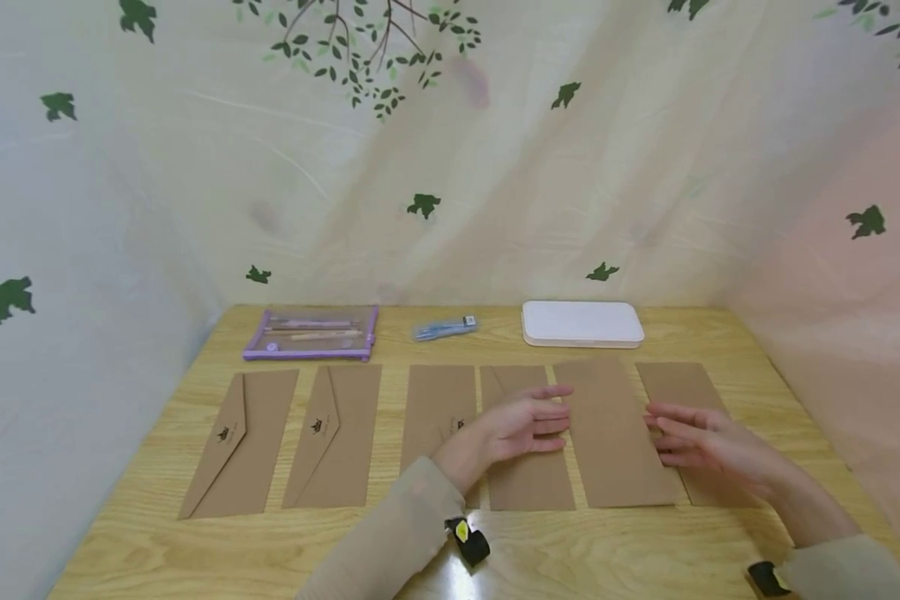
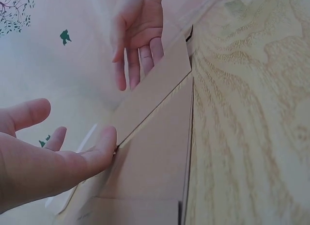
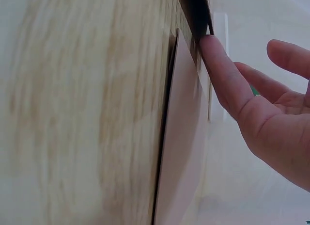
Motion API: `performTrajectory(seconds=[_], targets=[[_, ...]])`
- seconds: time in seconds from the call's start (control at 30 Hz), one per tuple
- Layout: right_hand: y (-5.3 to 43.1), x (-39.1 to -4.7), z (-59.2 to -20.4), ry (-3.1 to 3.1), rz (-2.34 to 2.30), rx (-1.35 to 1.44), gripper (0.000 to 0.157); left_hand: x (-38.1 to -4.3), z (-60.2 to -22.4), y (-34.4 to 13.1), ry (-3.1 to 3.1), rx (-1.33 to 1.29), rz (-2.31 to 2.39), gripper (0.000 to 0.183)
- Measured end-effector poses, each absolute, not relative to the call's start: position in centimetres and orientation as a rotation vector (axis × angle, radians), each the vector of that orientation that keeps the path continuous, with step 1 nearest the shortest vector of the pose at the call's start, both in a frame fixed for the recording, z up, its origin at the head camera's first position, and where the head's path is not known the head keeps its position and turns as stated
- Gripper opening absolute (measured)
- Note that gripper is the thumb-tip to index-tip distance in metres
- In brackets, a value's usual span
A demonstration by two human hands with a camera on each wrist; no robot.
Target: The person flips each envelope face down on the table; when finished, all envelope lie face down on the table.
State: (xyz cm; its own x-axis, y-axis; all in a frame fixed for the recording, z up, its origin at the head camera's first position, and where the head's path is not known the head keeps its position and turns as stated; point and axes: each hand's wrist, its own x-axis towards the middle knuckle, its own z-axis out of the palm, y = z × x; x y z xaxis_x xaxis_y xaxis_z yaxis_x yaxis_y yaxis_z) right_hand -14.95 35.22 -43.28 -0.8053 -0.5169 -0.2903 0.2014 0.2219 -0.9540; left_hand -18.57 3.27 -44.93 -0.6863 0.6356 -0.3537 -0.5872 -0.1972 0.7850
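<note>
Envelope (image 1: 607,450) lies btwn L fingers (image 1: 550,427) & R fingers (image 1: 677,412), at opp. edges, both loosely extended.

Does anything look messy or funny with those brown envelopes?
Nothing looks spilled or torn. One odd thing: they don't match. Counting from the left in the head view, the first envelope and second envelope show pointed flaps with dark prints, but the fifth envelope shows only a plain brown face.

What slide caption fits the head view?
Left hand and right hand flank one envelope in a row of six, with pouch, blue pack and case behind.
</note>
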Motion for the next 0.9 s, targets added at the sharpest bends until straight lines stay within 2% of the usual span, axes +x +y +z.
performTrajectory(seconds=[0.9], targets=[[34.96,-14.61,-43.35,1.923,-1.650,-0.287,0.065,-18.62,-45.32,3.51,1.239,0.064,1.986,0.052]])
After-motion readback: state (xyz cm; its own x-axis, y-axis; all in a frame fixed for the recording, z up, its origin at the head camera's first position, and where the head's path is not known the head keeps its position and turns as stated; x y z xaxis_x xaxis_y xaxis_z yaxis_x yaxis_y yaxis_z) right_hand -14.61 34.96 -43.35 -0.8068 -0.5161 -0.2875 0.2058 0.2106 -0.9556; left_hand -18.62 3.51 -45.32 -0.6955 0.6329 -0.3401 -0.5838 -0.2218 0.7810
